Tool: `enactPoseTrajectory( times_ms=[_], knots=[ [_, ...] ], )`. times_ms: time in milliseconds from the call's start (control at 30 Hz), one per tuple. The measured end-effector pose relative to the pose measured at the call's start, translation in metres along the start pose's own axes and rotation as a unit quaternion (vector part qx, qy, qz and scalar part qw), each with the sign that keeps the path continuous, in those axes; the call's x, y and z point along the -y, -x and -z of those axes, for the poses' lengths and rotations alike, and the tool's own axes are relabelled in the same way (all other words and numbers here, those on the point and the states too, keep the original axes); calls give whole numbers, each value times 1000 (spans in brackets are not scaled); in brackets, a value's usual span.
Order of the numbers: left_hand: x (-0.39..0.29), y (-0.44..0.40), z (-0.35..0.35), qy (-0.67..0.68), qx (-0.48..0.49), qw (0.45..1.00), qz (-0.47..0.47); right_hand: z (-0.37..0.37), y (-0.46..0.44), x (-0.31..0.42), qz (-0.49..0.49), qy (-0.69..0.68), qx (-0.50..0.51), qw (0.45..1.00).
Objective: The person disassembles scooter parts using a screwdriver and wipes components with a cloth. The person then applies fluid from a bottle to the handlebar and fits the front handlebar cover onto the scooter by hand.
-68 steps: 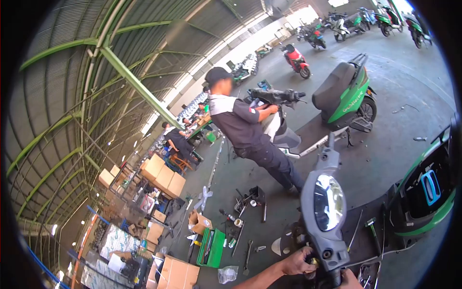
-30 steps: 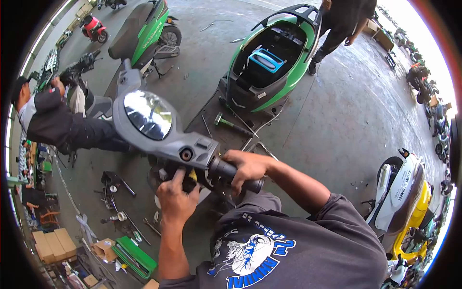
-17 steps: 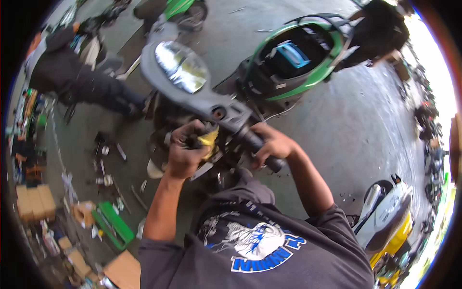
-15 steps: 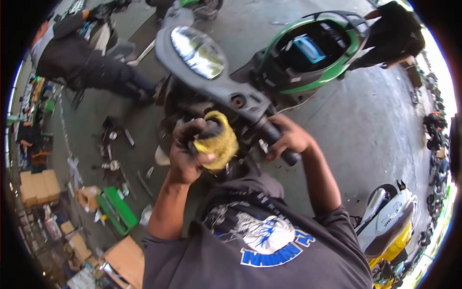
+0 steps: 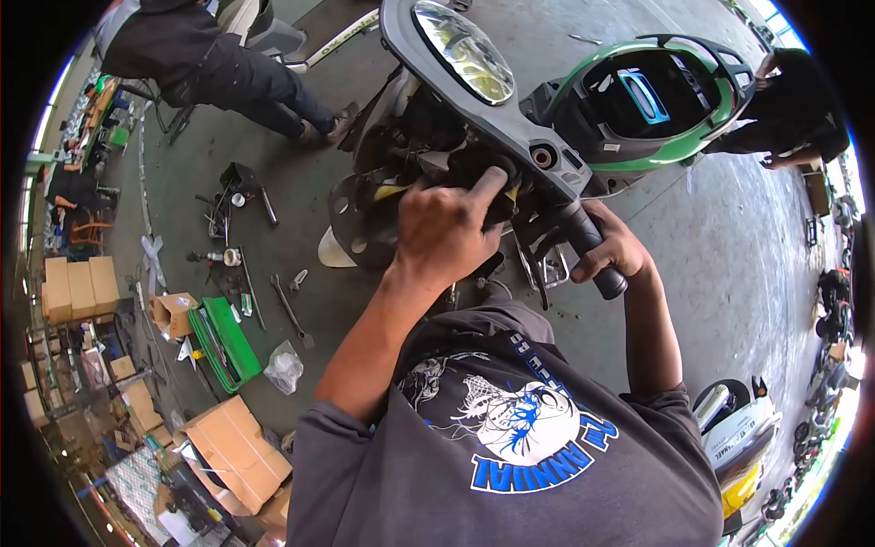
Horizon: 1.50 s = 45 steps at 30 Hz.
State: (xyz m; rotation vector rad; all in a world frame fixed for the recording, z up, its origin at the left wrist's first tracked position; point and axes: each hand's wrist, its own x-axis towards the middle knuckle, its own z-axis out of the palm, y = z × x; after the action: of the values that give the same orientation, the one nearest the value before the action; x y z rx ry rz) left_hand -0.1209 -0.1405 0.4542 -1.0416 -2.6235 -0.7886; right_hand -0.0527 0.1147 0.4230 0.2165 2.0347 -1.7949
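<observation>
In the head view a grey scooter handlebar cover [image 5: 540, 123] with an oval headlight [image 5: 467, 50] stands before me. My right hand [image 5: 612, 242] is closed around the black handlebar grip [image 5: 597, 253], thumb across it. My left hand [image 5: 447, 226] is closed below the cover, its index finger stretched against something dark and round. Yellow edges of a fuzzy cloth [image 5: 390, 191] show beside that hand; most of the cloth is hidden by the hand. Dark inner parts of the scooter lie behind it.
A green-rimmed scooter body [image 5: 629, 146] holds a blue object [image 5: 643, 96]. One person [image 5: 246, 73] stands at upper left, another [image 5: 788, 114] at upper right. Tools, including a wrench [image 5: 290, 310], a green toolbox [image 5: 225, 345] and cardboard boxes [image 5: 239, 447] lie left. A white-and-yellow scooter [image 5: 743, 438] stands right.
My left hand has turned over and moved up and right towards the handlebar cover, now hiding most of the yellow cloth. My right hand stays on the grip. The whole view has shifted.
</observation>
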Motion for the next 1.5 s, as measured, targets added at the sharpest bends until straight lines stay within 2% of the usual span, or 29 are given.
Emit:
enactPoseTrajectory(
  times_ms=[67, 167, 233, 300, 333, 400, 467, 500, 567, 600, 667, 700, 733, 767, 800, 833, 867, 900, 933, 1000, 1033, 1067, 1133, 1200, 1267, 1333, 1433, 1467, 1500],
  knots=[
    [-1, -6, 3, -56, -7, 998, -31, 2, -2, 0, 4, 7, -10, 1000],
    [-14, -6, 4, -172, 62, 983, -10, -1, 1, 6, 9, 23, 6, 1000],
    [-13, -12, 1, 18, 68, 997, 31, -1, 0, 7, 6, 21, 4, 1000],
    [-9, -19, 8, 223, 118, 963, 92, -2, 0, 7, 29, 45, -3, 999],
    [-10, -17, 10, 217, 115, 965, 89, -2, 0, 8, 36, 44, -2, 998],
    [-10, -6, 6, 384, 70, 906, 163, -8, 1, 10, 31, 39, -25, 998],
    [5, 11, -7, 338, 56, 929, 140, -15, 5, 18, 20, -21, -4, 1000],
    [17, 32, -19, 190, -60, 980, 16, -17, 4, 13, 19, -27, -26, 999],
    [1, 48, -4, 151, -150, 976, -41, -26, 11, 16, 45, -86, -23, 995],
    [-15, 59, 1, 240, -179, 953, 33, -25, 4, 11, 38, -97, -13, 994],
    [-33, 88, 3, 392, -316, 852, 143, -22, -12, -5, -14, -367, 132, 921],
    [-35, 104, 7, 413, -325, 833, 173, -30, -4, -5, -65, -442, 73, 891],
    [-40, 118, 11, 435, -333, 811, 205, -36, -11, -18, -81, -563, 34, 822],
    [-51, 127, 12, 478, -340, 769, 253, -43, -20, -39, -72, -543, 28, 836],
    [-64, 135, 9, 474, -342, 768, 263, -46, -22, -54, -61, -522, 19, 850],
    [-75, 142, 2, 543, -322, 713, 306, -53, -14, -52, -73, -445, 8, 892],
    [-87, 145, -10, 573, -294, 683, 345, -63, -10, -65, -56, -390, 67, 917],
    [-99, 147, -22, 600, -267, 650, 383, -73, -4, -73, -121, -360, 73, 922],
    [-109, 147, -35, 591, -232, 649, 419, -81, 2, -79, -184, -328, 72, 924],
    [-109, 152, -61, 419, 17, 728, 542, -103, -1, -146, -119, -335, 167, 920],
    [-101, 169, -98, 267, 3, 864, 427, -101, 7, -143, -183, -347, 130, 911],
    [-107, 164, -103, 279, 6, 867, 412, -99, 15, -142, -244, -361, 92, 896],
    [-123, 159, -104, 42, 142, 920, 363, -91, 23, -157, -237, -378, 33, 894],
    [-128, 168, -116, 78, 143, 924, 346, -81, 36, -171, -205, -429, 54, 878],
    [-134, 180, -130, 128, 150, 928, 317, -71, 66, -156, -205, -380, -12, 902],
    [-142, 190, -154, 202, 105, 916, 330, -61, 94, -164, -142, -302, -30, 942],
    [-169, 193, -207, 338, 18, 903, 264, -27, 134, -197, -101, -211, -1, 972],
    [-182, 188, -222, 352, 0, 897, 266, -13, 143, -201, -80, -142, -6, 987],
    [-193, 189, -230, 281, 3, 926, 252, -3, 150, -207, -75, -149, -9, 986]
  ],
)
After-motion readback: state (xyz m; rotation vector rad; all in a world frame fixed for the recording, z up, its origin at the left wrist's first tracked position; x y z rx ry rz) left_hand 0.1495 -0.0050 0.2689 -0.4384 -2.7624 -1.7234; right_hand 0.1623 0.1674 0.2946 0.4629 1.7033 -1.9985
